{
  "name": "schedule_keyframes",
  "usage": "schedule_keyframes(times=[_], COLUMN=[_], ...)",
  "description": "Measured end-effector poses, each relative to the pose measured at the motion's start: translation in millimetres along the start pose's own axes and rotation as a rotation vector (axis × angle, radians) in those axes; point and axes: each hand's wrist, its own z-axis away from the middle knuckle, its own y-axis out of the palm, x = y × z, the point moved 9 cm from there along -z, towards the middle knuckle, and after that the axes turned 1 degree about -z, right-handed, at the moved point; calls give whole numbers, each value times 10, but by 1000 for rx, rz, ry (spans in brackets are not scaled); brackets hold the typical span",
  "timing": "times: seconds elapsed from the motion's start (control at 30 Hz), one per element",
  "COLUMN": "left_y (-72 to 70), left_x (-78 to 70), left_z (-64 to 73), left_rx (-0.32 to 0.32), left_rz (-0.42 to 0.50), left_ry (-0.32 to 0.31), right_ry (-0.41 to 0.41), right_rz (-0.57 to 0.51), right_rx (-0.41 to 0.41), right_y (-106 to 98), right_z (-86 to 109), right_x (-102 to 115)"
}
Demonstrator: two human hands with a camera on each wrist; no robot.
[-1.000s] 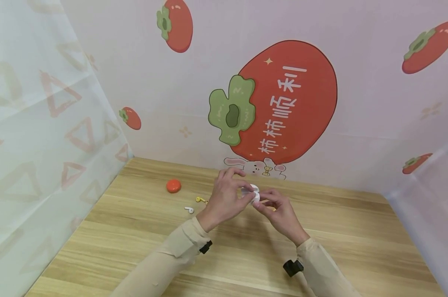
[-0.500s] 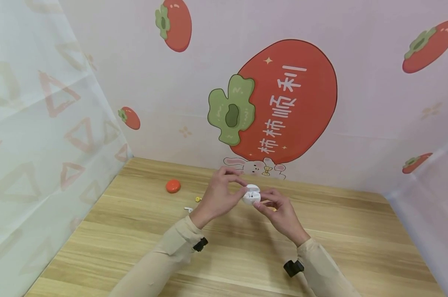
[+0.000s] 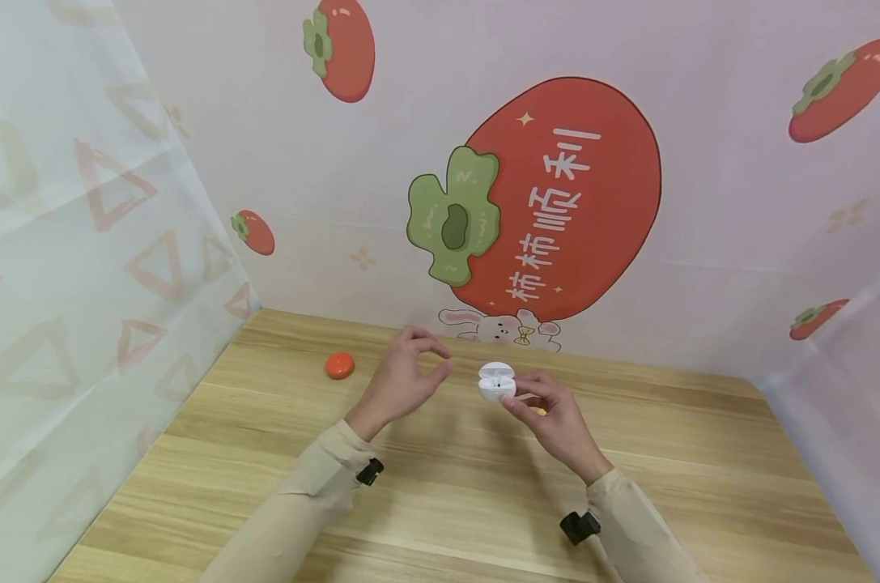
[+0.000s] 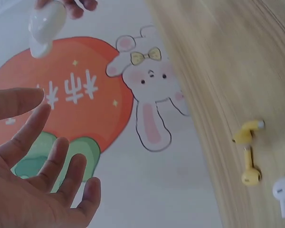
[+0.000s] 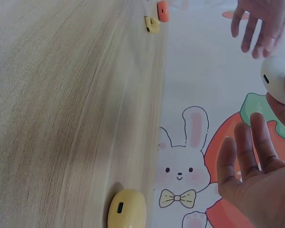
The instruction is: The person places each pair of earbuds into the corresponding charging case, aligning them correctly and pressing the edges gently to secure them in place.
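Observation:
My right hand [image 3: 552, 414] pinches a white earbud case [image 3: 496, 382] between thumb and fingers, held up off the table. The case's lid stands raised, and a small dark spot shows inside; I cannot tell what it is. My left hand [image 3: 403, 379] is to the left of the case, apart from it, with its fingers loosely spread and nothing in them. In the left wrist view, two yellow earbuds, an upper one [image 4: 247, 132] and a lower one [image 4: 250, 173], lie on the table near a white earbud [image 4: 284, 191]. In the head view the left hand and arm hide these earbuds.
An orange case [image 3: 340, 365] lies closed on the wooden table [image 3: 279, 453] at the back left. A yellow case [image 5: 127, 209] sits on the table beside the right hand, mostly hidden in the head view. Behind the table rises a printed wall [image 3: 702, 202].
My left hand has let go at the white case and moved left, over the loose earbuds. My right hand has stayed nearly in place with the case, whose open inside now shows.

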Motion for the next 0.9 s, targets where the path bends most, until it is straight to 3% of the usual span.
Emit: schedule_keyframes(times=[0.17, 0.43, 0.6, 0.9], left_y=[-88, -167, -196, -113], left_x=[152, 444, 600, 785], left_z=[22, 81, 140, 234], left_rx=[-3, 90, 136, 305], left_rz=[-84, -252, -295, -451], left_ry=[-19, -106, -143, -137], right_ry=[4, 24, 24, 11], right_rz=[1, 15, 10, 15], right_rx=[-2, -1, 2, 6], right_y=[-18, -48, -54, -48], right_z=[14, 46, 48, 48], right_x=[-7, -23, -32, -17])
